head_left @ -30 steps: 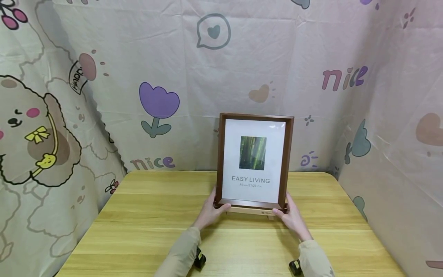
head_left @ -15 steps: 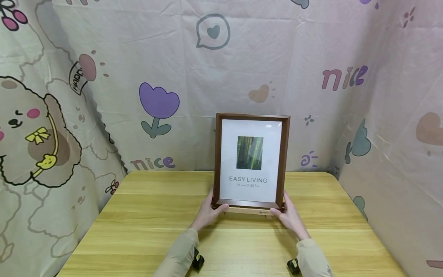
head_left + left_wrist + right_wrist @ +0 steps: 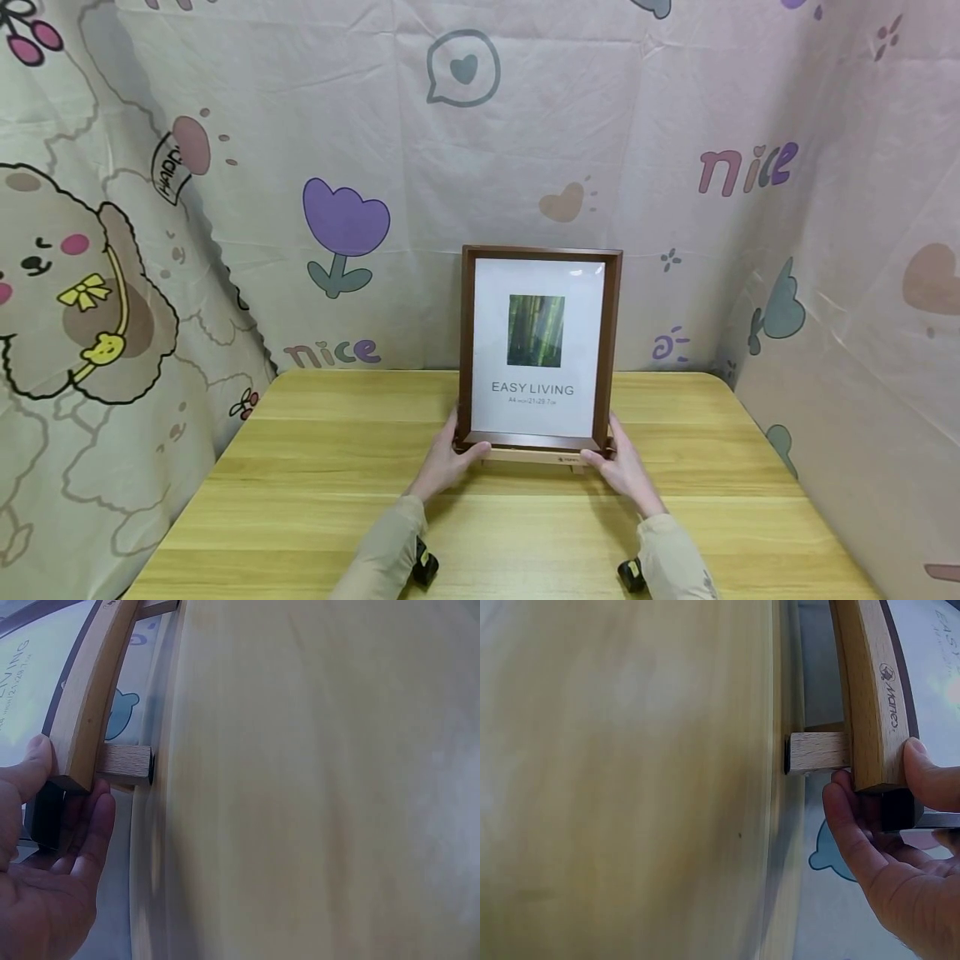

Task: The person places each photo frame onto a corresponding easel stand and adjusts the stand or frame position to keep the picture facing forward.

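A brown picture frame (image 3: 536, 333) with a bamboo print and the words EASY LIVING stands nearly upright, resting on the pale wooden ledge of a small easel (image 3: 532, 456). My left hand (image 3: 444, 465) grips the lower left corner, its thumb over the front and its fingers behind and beneath. At the opposite corner my right hand (image 3: 626, 471) holds on in the same way. Both wrist views show a square leg (image 3: 126, 761) under the ledge; the right one shows lettering on the ledge (image 3: 876, 697). Most of the easel is hidden behind the frame.
A wood-grain table (image 3: 322, 467) lies beneath the easel. Printed cloth (image 3: 465, 167) hangs behind the table and along both sides. A black wrist camera (image 3: 425, 567) sits on the left sleeve, and another black camera (image 3: 632, 575) on the right one.
The picture frame and easel have shifted slightly to the left, with both hands moving along and keeping their grip at the lower corners.
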{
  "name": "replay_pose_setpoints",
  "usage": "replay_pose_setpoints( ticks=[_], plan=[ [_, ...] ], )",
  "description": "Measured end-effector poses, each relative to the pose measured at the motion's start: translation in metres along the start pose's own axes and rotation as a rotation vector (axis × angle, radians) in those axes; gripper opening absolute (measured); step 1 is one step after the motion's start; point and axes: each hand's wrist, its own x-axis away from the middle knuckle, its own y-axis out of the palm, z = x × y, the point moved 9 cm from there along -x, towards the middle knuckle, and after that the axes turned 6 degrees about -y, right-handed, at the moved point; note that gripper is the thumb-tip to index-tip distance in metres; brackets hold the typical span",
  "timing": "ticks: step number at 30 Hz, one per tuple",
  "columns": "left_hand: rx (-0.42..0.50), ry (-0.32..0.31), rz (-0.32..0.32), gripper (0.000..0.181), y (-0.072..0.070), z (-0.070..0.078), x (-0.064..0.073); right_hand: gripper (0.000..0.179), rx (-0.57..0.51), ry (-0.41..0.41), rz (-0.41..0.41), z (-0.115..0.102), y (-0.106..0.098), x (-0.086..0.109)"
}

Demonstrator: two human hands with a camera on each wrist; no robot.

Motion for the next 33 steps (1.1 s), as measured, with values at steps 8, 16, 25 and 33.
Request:
replay_pose_setpoints(
  ticks=[8, 16, 25, 33],
  plan=[
    [-0.01, -0.008, 0.009, 0.098, -0.004, -0.003, 0.001, 0.091, -0.011, -0.002, 0.002, 0.001, 0.005, -0.003],
    [-0.017, -0.015, 0.02, 0.099, -0.008, -0.005, 0.003, 0.092, -0.011, 0.0, 0.0, -0.002, 0.007, -0.002],
    [-0.019, 0.003, 0.034, 0.099, -0.012, -0.005, 0.005, 0.091, 0.021, -0.009, -0.001, -0.005, 0.009, -0.004],
    [-0.016, 0.01, 0.042, 0.098, -0.016, -0.006, 0.006, 0.092, 0.015, -0.019, -0.007, -0.006, 0.012, -0.005]
  ],
)
